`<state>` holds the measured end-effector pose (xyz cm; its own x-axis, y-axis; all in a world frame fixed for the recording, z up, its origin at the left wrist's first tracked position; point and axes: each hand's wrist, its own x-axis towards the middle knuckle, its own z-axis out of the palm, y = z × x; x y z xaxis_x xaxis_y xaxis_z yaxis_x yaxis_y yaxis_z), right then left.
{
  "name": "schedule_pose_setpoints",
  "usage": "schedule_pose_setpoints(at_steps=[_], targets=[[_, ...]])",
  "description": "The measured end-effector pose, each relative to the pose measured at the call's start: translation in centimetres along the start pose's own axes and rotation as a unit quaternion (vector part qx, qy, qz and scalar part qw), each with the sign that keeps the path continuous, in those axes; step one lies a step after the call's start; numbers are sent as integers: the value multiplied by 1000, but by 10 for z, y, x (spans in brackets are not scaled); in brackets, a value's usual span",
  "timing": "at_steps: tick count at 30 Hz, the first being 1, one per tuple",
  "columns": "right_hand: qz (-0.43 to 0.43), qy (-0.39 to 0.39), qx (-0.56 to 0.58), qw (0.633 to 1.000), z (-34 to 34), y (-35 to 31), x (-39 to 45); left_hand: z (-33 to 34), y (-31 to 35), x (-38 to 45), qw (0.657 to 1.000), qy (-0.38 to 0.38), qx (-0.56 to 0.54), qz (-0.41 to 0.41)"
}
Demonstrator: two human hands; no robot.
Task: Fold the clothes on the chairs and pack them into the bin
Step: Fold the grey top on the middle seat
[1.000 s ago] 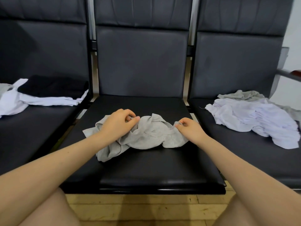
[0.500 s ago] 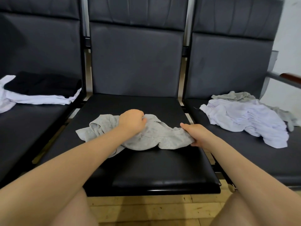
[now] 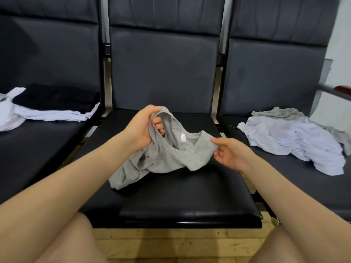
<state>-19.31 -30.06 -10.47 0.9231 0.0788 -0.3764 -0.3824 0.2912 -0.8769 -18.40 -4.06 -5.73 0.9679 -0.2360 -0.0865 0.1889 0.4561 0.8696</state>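
**Me:** Head view has me over the middle chair [image 3: 182, 202], a grey T-shirt [image 3: 167, 154] bunched on its seat. My left hand [image 3: 141, 128] is curled round the shirt at the neck opening and lifts that part clear of the seat. My right hand [image 3: 230, 154] pinches the edge just beside the collar, thumb on top; its other fingers [image 3: 220, 158] hang loose beneath.

**You:** So which step is that?

**Me:** I judge it to be finding the shoulders, before any fold is made. The collar with its small label faces up; the lower part lies crumpled on the seat toward my left knee.

**You:** What does the next move need?

**Me:** Each hand should slide outward along the neckline to a shoulder seam, then the shirt gets lifted and shaken flat. The cloth is limp and twisted, so a sleeve may stay tucked inside unless I pull it free.

**You:** What else is around?

**Me:** On the left chair [image 3: 38, 149], a folded black garment [image 3: 57, 98] sits atop white clothes [image 3: 53, 114]. On the right chair [image 3: 296, 183], a loose white garment [image 3: 292, 141] lies over a grey one [image 3: 279, 112], both unfolded. I see no bin anywhere.

**You:** Anything in the way?

**Me:** Only the seat's width, which looks tight for spreading the shirt flat.
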Motion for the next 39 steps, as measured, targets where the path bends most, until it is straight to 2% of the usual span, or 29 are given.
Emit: schedule_pose_setpoints(at_steps=[3,7,9,13,15,18,23,25,28,31,33,35,39], targets=[[60,42,-127,989,7,10,0,0,-6,-3,994,20,97,42],[46,110,-415,902,16,13,-4,0,-12,-3,973,71,187,119],[45,111,-445,888,19,13,-5,0,-14,-3,962,98,214,139],[16,105,-308,945,20,11,-6,-1,-17,-2,953,146,235,125],[-9,109,-259,960,21,13,-2,-2,-17,-1,945,144,261,132],[-28,113,-224,968,21,17,4,-4,-18,-1,925,137,321,147],[-12,131,-255,958,24,13,10,-4,-21,1,900,159,381,142],[-4,107,-214,971,28,11,13,-5,-19,1,903,164,374,132],[-25,58,-53,997,39,3,14,-7,-11,-4,921,164,336,111],[-5,29,56,998,50,-9,10,-9,-5,-12,931,165,306,113],[52,-1,44,998,55,-11,1,-10,-2,-19,936,157,288,124],[65,-23,2,998,58,-10,-8,-10,2,-25,940,147,276,139],[-69,21,-7,997,60,-29,-23,2,27,-41,938,147,233,209]])
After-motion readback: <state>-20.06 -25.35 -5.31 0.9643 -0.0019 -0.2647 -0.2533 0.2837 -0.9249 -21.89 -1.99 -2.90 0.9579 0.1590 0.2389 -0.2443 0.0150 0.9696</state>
